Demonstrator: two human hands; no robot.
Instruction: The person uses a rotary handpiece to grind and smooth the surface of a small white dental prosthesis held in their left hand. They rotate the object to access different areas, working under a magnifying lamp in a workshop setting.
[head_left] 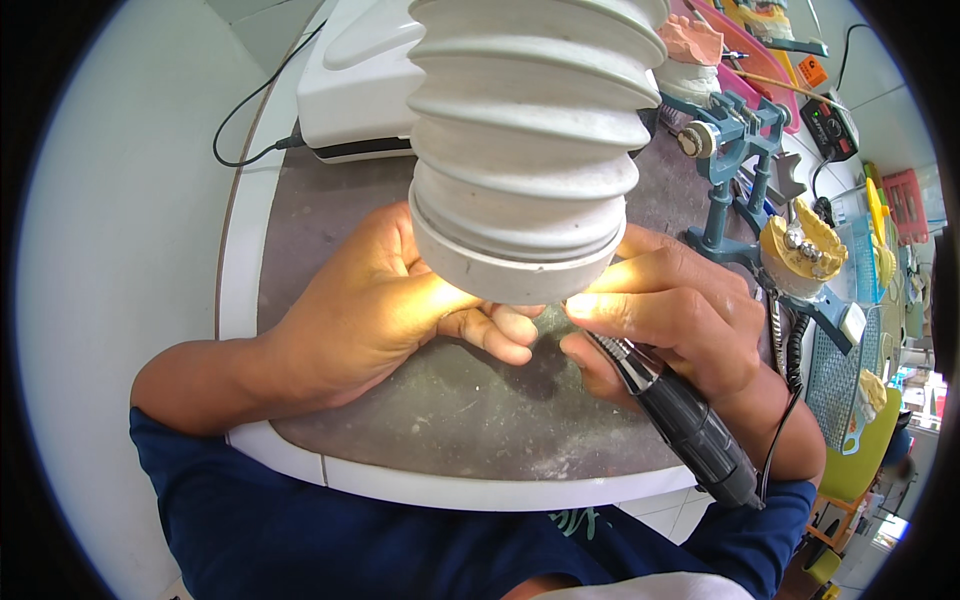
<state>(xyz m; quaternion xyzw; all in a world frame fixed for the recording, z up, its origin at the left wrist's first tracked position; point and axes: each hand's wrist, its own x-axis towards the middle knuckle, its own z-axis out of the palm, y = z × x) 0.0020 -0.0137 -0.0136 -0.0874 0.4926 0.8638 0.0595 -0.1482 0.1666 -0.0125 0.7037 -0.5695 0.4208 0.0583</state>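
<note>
In my right hand [680, 305] is a black rotary handpiece [690, 425] with a metal nose, gripped much like a pen; its tip points up and left under the hose. My left hand [400, 310] is closed, thumb and fingers drawn together below the hose mouth, with the lower fingers curled. What it pinches, if anything, is hidden by the ribbed white suction hose [525, 150], whose rim hangs just over both hands. Bright light falls on the fingertips. The two hands sit close together, a small gap between their fingers.
A white machine [365, 80] stands at the back left. To the right is a blue-green dental articulator [735, 150] bearing a yellow tooth model [803, 245] with metal crowns. Behind it are a pink tray [740, 45] and a black control box [830, 125]. White edging [480, 490] borders the grey worktop [430, 430].
</note>
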